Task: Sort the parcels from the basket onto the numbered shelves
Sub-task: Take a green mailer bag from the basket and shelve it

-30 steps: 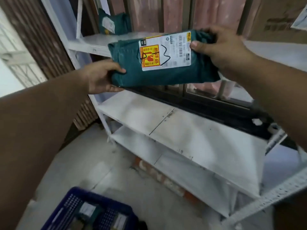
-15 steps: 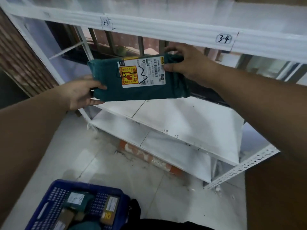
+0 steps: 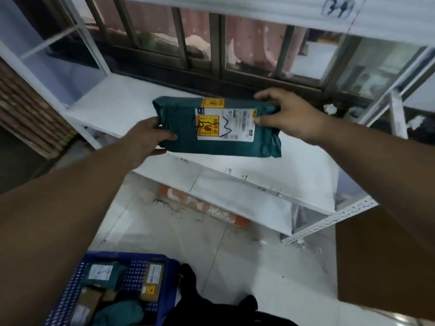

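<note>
Parcel (image 3: 217,128) lowered toward shelf (image 3: 117,107); contact unclear; label blurred.

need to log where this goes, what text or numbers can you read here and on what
"34": handwritten, circled, on the upper shelf edge.
"M"-like black scrawl: on the white label of the green parcel.
Label print, barcode and yellow stickers: too blurred.
Labels on parcels in the basket: too blurred.
</note>
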The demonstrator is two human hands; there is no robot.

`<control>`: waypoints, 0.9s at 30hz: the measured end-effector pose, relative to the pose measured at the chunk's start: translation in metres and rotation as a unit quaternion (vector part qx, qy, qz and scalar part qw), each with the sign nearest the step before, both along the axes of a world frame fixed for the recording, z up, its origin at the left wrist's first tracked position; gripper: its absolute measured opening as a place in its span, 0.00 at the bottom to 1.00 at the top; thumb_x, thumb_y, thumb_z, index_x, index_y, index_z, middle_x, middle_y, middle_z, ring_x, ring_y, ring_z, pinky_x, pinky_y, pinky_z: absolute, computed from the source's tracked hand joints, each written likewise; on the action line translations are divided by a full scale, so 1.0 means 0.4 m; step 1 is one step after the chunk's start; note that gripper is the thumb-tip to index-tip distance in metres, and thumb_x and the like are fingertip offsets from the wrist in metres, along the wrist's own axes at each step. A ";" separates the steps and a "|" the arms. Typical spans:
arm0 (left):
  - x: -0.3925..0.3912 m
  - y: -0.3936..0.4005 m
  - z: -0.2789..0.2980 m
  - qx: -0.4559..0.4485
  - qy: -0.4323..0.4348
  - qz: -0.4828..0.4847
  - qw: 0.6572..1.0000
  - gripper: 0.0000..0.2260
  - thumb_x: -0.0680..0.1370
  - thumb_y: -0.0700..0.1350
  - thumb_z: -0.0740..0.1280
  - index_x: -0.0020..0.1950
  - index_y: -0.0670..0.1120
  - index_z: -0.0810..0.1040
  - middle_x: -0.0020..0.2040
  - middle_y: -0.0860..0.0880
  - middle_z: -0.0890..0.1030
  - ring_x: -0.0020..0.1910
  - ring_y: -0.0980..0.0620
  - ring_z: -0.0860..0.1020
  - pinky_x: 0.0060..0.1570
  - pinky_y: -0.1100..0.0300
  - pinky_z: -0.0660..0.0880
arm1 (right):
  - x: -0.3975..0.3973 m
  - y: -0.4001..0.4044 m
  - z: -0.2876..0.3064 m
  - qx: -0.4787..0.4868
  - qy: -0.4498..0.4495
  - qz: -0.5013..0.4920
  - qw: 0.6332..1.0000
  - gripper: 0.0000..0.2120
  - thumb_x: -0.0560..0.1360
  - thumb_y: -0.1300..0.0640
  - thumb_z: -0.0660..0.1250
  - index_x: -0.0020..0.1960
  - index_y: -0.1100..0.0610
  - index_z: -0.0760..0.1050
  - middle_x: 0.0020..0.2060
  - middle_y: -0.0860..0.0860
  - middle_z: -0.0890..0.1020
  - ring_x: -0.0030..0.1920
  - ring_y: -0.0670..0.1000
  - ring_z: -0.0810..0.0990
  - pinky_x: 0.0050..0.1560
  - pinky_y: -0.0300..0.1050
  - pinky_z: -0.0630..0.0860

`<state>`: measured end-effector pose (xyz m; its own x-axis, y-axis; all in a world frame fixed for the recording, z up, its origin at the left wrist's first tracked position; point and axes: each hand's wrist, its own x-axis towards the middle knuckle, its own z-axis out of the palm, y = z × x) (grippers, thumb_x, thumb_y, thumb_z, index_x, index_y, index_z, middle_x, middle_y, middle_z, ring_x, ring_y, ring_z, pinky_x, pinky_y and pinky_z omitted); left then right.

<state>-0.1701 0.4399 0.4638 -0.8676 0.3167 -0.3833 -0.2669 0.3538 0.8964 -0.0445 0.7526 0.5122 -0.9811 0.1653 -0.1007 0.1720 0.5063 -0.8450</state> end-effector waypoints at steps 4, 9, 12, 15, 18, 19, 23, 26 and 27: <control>-0.013 -0.033 -0.047 0.029 -0.013 0.004 0.999 0.19 0.78 0.34 0.71 0.67 0.47 0.78 0.60 0.48 0.85 0.61 0.46 0.82 0.60 0.48 0.79 | -0.049 -0.019 -0.032 0.016 -0.034 0.027 0.999 0.26 0.75 0.60 0.76 0.70 0.50 0.74 0.60 0.46 0.81 0.58 0.47 0.82 0.57 0.47 0.81; -0.074 -0.111 -0.088 0.065 -0.041 0.035 0.996 0.19 0.78 0.33 0.71 0.67 0.46 0.79 0.62 0.45 0.84 0.62 0.42 0.81 0.58 0.43 0.82 | -0.129 -0.090 -0.051 -0.007 -0.060 0.021 0.998 0.19 0.75 0.62 0.75 0.64 0.49 0.78 0.57 0.49 0.83 0.57 0.53 0.84 0.53 0.53 0.83; -0.134 -0.155 -0.102 0.075 -0.035 0.052 0.995 0.14 0.79 0.34 0.72 0.63 0.47 0.81 0.61 0.44 0.84 0.63 0.42 0.81 0.59 0.40 0.82 | -0.174 -0.143 -0.072 -0.040 -0.063 0.002 0.997 0.15 0.76 0.66 0.73 0.61 0.56 0.77 0.55 0.57 0.84 0.56 0.60 0.85 0.54 0.62 0.83; -0.194 -0.196 -0.110 0.077 -0.021 0.058 0.995 0.15 0.79 0.35 0.71 0.65 0.45 0.80 0.60 0.46 0.83 0.62 0.44 0.81 0.60 0.41 0.82 | -0.232 -0.200 -0.080 -0.057 -0.069 -0.011 0.996 0.14 0.76 0.68 0.71 0.60 0.58 0.76 0.55 0.60 0.84 0.56 0.61 0.85 0.56 0.67 0.81; -0.263 -0.243 -0.111 0.074 -0.017 0.041 0.996 0.16 0.79 0.35 0.72 0.66 0.45 0.79 0.60 0.46 0.83 0.62 0.44 0.81 0.62 0.42 0.81 | -0.291 -0.257 -0.095 -0.061 -0.079 -0.042 0.994 0.15 0.76 0.69 0.70 0.60 0.59 0.75 0.57 0.60 0.83 0.56 0.60 0.85 0.58 0.67 0.80; -0.291 -0.258 -0.111 0.067 -0.015 0.033 0.997 0.14 0.79 0.35 0.72 0.64 0.46 0.80 0.60 0.46 0.83 0.62 0.44 0.81 0.62 0.42 0.80 | -0.311 -0.273 -0.100 -0.062 -0.080 -0.051 0.994 0.15 0.76 0.69 0.70 0.60 0.59 0.74 0.58 0.61 0.82 0.55 0.59 0.85 0.57 0.67 0.81; -0.404 -0.313 -0.102 0.027 0.023 0.019 0.999 0.10 0.79 0.37 0.72 0.56 0.50 0.82 0.59 0.46 0.83 0.61 0.42 0.81 0.62 0.44 0.79 | -0.397 -0.323 -0.124 -0.072 -0.084 -0.071 0.991 0.13 0.77 0.68 0.70 0.59 0.60 0.74 0.57 0.61 0.81 0.51 0.57 0.85 0.57 0.65 0.81; -0.466 -0.312 -0.105 0.028 0.059 0.025 0.998 0.18 0.79 0.39 0.73 0.68 0.48 0.79 0.65 0.47 0.78 0.63 0.40 0.79 0.60 0.46 0.78 | -0.461 -0.342 -0.138 -0.082 -0.078 -0.095 0.989 0.13 0.77 0.67 0.71 0.59 0.59 0.73 0.55 0.59 0.81 0.53 0.59 0.85 0.54 0.61 0.83; -0.481 -0.311 -0.107 0.027 0.067 0.027 0.997 0.21 0.79 0.40 0.74 0.71 0.49 0.78 0.67 0.47 0.76 0.63 0.42 0.78 0.60 0.48 0.79 | -0.483 -0.346 -0.143 -0.082 -0.078 -0.102 0.988 0.14 0.77 0.67 0.71 0.60 0.60 0.72 0.54 0.58 0.81 0.51 0.58 0.85 0.52 0.58 0.84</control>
<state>-0.3625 0.3155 0.4209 -0.9264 0.2844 -0.2467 -0.1612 0.2925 0.9426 -0.2375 0.6142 0.4551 -0.8997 0.3272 -0.2890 0.3903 0.3062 -0.8683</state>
